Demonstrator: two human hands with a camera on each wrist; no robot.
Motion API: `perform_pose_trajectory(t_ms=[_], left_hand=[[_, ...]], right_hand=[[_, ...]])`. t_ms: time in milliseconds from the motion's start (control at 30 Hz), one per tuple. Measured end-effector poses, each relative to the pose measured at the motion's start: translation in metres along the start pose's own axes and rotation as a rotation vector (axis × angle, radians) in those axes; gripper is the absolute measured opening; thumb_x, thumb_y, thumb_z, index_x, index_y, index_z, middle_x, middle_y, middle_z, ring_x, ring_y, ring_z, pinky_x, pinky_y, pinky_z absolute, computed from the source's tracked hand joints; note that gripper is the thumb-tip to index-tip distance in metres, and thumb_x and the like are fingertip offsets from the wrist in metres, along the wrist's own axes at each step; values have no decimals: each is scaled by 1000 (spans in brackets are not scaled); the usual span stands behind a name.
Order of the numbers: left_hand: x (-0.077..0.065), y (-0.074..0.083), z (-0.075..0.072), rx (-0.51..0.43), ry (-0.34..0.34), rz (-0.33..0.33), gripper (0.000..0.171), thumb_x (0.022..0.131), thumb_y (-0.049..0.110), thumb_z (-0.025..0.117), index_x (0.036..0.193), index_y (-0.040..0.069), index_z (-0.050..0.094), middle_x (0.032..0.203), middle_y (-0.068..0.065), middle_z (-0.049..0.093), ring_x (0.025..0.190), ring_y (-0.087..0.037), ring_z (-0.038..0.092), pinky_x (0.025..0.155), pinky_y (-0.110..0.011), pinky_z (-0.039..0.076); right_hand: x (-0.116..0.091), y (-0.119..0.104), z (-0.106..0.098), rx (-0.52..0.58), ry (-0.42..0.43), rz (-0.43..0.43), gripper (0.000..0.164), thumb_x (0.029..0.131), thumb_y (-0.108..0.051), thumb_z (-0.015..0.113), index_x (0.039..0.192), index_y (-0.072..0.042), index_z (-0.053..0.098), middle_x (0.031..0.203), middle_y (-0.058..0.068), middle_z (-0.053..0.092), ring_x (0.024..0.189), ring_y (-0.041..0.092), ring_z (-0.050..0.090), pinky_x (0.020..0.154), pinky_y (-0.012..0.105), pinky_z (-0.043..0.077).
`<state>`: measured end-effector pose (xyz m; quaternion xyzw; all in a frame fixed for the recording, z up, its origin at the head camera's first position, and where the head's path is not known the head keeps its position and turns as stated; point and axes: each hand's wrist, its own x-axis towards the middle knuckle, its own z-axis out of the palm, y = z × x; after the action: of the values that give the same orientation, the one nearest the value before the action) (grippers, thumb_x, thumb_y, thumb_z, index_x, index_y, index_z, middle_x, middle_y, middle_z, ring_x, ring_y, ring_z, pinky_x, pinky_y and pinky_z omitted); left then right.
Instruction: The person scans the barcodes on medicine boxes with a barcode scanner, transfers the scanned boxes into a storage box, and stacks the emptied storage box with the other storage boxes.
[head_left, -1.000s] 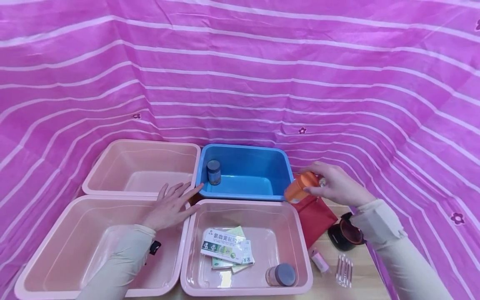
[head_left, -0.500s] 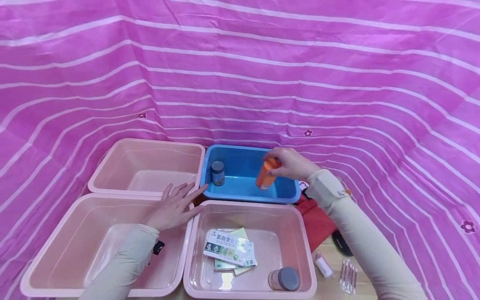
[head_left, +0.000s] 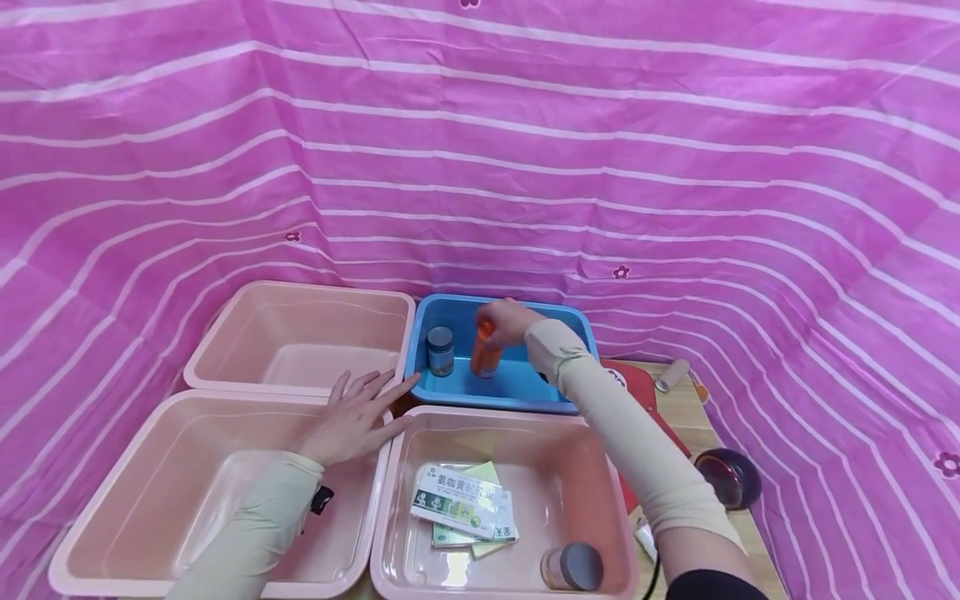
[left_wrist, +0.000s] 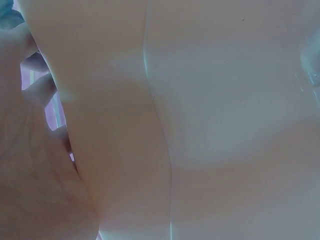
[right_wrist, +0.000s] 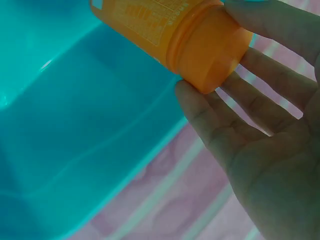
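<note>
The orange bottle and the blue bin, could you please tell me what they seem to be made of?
The orange bottle looks like smooth, satin plastic: even colour, soft sheen, though coated metal can't be excluded. The blue bin is probably moulded plastic, fairly glossy, from its rounded corners and a bright glint inside.

Wooden table (head_left: 684, 410), pink bins (head_left: 536, 492) (three), blue bin (head_left: 517, 379), red pouch (head_left: 639, 387)

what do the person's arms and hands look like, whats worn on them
The left hand and right hand are gloveless. Each forearm wears a fitted cream fabric sleeve, wrinkled near the wrist. A small black object shows at the left wrist. Toward the right elbow, a black fabric edge appears, with a thin black cable beside that arm.
</note>
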<state>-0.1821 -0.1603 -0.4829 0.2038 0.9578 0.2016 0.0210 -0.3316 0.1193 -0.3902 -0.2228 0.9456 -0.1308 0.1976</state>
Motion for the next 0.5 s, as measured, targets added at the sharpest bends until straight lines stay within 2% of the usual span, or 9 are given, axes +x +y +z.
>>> perform_pose_trajectory(t_ms=[100, 233, 400, 500], left_hand=[[1, 0, 2, -2, -3, 15, 71, 97, 61, 57, 161, 37, 34, 166, -14, 34, 152, -43, 29, 123, -70, 1], [3, 1, 4, -2, -4, 37, 70, 98, 59, 57, 160, 35, 35, 165, -15, 36, 151, -43, 31, 123, -70, 3], [3, 1, 4, -12, -4, 30, 70, 98, 59, 57, 160, 36, 35, 165, -16, 35, 152, -43, 29, 123, -70, 2], [2, 0, 3, -14, -8, 15, 70, 98, 60, 56, 161, 36, 34, 166, -15, 35, 152, -43, 28, 123, -69, 0]], right_hand=[[16, -1, 10, 9, -21, 15, 44, 90, -11, 79, 132, -8, 65, 118, 8, 67, 108, 24, 60, 93, 39, 57], [30, 0, 20, 72, -28, 40, 46, 91, -11, 79, 134, -7, 64, 121, 9, 67, 110, 25, 60, 95, 40, 57], [36, 2, 22, 11, 21, -6, 45, 95, -9, 74, 138, -6, 62, 133, 12, 65, 121, 27, 60, 106, 41, 52], [33, 3, 21, -3, 36, -43, 43, 96, -11, 73, 138, -6, 62, 133, 13, 65, 120, 27, 59, 107, 41, 52]])
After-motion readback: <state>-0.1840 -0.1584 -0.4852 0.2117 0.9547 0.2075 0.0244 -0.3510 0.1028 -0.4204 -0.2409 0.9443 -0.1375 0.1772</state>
